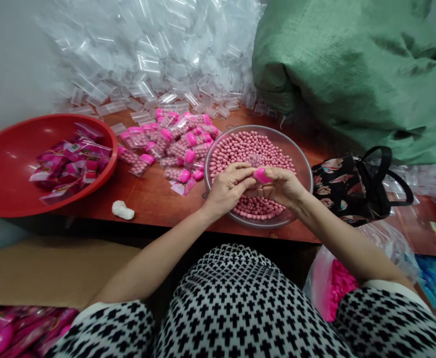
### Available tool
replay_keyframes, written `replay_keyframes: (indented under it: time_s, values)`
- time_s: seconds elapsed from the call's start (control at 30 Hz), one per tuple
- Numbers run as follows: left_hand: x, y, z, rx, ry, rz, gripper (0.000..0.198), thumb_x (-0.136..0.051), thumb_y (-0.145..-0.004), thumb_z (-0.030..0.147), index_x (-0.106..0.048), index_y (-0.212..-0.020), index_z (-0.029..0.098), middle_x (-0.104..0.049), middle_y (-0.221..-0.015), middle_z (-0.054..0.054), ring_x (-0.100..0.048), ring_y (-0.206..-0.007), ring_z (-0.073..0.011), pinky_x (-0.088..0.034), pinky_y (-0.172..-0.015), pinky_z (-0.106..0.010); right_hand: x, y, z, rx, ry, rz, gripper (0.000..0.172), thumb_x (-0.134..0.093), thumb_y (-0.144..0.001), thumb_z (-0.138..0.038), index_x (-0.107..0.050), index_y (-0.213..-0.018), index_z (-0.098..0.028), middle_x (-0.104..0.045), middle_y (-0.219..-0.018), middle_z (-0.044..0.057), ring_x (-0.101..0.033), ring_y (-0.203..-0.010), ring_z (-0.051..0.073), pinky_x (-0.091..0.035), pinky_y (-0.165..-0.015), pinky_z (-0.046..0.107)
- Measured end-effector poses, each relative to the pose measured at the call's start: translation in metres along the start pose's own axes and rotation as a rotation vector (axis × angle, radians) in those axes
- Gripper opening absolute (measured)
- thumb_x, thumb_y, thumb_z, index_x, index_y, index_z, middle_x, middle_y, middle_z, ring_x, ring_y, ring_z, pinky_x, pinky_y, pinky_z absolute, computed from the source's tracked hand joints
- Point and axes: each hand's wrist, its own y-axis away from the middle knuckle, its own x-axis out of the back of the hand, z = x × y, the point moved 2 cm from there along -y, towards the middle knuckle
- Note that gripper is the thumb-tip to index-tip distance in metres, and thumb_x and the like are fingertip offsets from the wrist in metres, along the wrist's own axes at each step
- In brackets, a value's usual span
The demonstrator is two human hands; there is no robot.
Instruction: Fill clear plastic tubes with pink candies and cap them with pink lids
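Observation:
Above a metal bowl (307,174) heaped with small pink balls (253,145), both hands come together on one small clear tube (255,160). My left hand (230,189) is closed around the tube, its fingers hiding much of it. Thumb and fingers of my right hand (285,187) pinch a bright pink cap (262,175) at the tube's near end. How firmly the cap is seated cannot be made out. Left of the bowl lies a pile of tubes (180,144) filled with pink balls and closed with pink caps.
A red basin (1,164) at the left holds pink packets. Many empty clear tubes (147,54) are heaped behind. A green sack (345,69) and a floral handbag (337,186) stand right. A white lump (123,210) lies near the table edge; a cardboard box (54,268) sits below.

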Motion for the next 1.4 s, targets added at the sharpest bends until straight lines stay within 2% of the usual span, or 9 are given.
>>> replay_keyframes:
  time_s: [0.27, 0.37, 0.5, 0.6, 0.7, 0.9, 1.03, 1.23, 1.4]
  values:
    - [0.006, -0.004, 0.01, 0.076, 0.048, 0.086, 0.031, -0.066, -0.09, 0.034, -0.076, -0.114, 0.017, -0.075, -0.12, -0.01, -0.068, -0.113, -0.024, -0.052, -0.104, -0.038, -0.002, 0.0, -0.006, 0.04, 0.103, -0.043, 0.053, -0.077, -0.074, -0.062, -0.067, -0.104, -0.02, -0.076, -0.099, 0.008, -0.072, -0.099, 0.024, -0.067, -0.077, 0.039]
    - [0.038, -0.014, 0.009, 0.085, 0.03, 0.289, 0.033, -0.068, -0.089, 0.04, -0.076, -0.113, 0.018, -0.077, -0.116, -0.007, -0.07, -0.109, -0.022, -0.054, -0.099, -0.036, 0.009, 0.006, -0.023, 0.158, 0.155, 0.032, 0.055, -0.081, -0.072, -0.06, -0.068, -0.109, -0.022, -0.074, -0.113, 0.009, -0.073, -0.1, 0.021, -0.066, -0.072, 0.031]
    - [0.108, -0.04, -0.018, 0.038, -0.278, 0.509, 0.043, -0.063, -0.09, 0.051, -0.074, -0.114, 0.017, -0.078, -0.112, -0.002, -0.069, -0.108, -0.0188, -0.051, -0.098, -0.036, 0.032, 0.012, -0.042, 0.251, 0.244, 0.213, 0.048, -0.088, -0.07, -0.047, -0.07, -0.104, -0.02, -0.076, -0.104, 0.008, -0.074, -0.087, 0.016, -0.063, -0.069, 0.024]
    - [0.145, -0.057, -0.051, 0.089, -0.565, 0.439, 0.06, -0.06, -0.086, 0.061, -0.069, -0.119, 0.011, -0.075, -0.118, -0.003, -0.065, -0.117, -0.0225, -0.044, -0.106, -0.044, 0.045, 0.011, -0.046, 0.288, 0.338, 0.276, 0.046, -0.088, -0.069, -0.049, -0.07, -0.1, -0.02, -0.076, -0.098, 0.007, -0.072, -0.079, 0.014, -0.061, -0.066, 0.025]
    - [0.155, -0.058, -0.074, 0.113, -0.641, 0.364, 0.069, -0.066, -0.079, 0.063, -0.069, -0.121, 0.009, -0.073, -0.123, -0.01, -0.061, -0.124, -0.0285, -0.037, -0.114, -0.052, 0.048, 0.004, -0.042, 0.314, 0.601, 0.288, 0.04, -0.082, -0.073, -0.05, -0.071, -0.096, -0.02, -0.075, -0.094, 0.005, -0.07, -0.078, 0.016, -0.058, -0.066, 0.028]
    - [0.128, -0.041, -0.062, -0.025, -0.752, 0.366, 0.064, -0.055, -0.091, 0.057, -0.057, -0.138, 0.012, -0.052, -0.153, -0.008, -0.04, -0.147, -0.0279, -0.025, -0.124, -0.049, 0.018, -0.02, -0.03, 0.369, 1.658, 0.287, 0.021, -0.064, -0.09, -0.031, -0.071, -0.104, -0.017, -0.073, -0.105, 0.011, -0.066, -0.092, 0.024, -0.047, -0.081, 0.035]
    - [0.095, -0.035, -0.023, -0.131, -0.727, 0.257, 0.042, -0.052, -0.098, 0.043, -0.062, -0.132, 0.019, -0.064, -0.138, -0.01, -0.056, -0.133, -0.0253, -0.041, -0.117, -0.047, 0.002, -0.042, -0.022, 0.251, 1.893, 0.268, 0.034, -0.068, -0.086, -0.032, -0.064, -0.115, -0.015, -0.068, -0.118, 0.016, -0.064, -0.095, 0.027, -0.042, -0.07, 0.032]
    - [0.042, -0.025, 0.01, -0.036, -0.489, 0.051, 0.04, -0.062, -0.089, 0.025, -0.065, -0.128, 0.016, -0.071, -0.126, -0.011, -0.071, -0.103, -0.0221, -0.056, -0.098, -0.04, 0.015, -0.04, -0.023, 0.277, 1.178, 0.252, 0.025, -0.078, -0.074, -0.029, -0.057, -0.082, -0.019, -0.063, -0.073, -0.001, -0.058, -0.068, 0.015, -0.043, -0.062, 0.027]
    - [0.01, -0.024, 0.005, 0.138, -0.155, -0.141, 0.035, -0.068, -0.084, 0.028, -0.073, -0.116, 0.016, -0.075, -0.111, -0.011, -0.072, -0.095, -0.0237, -0.059, -0.089, -0.04, 0.015, -0.006, -0.025, 0.353, 0.563, 0.109, 0.045, -0.089, -0.064, -0.045, -0.057, -0.084, -0.021, -0.065, -0.077, -0.002, -0.063, -0.067, 0.013, -0.056, -0.064, 0.03]
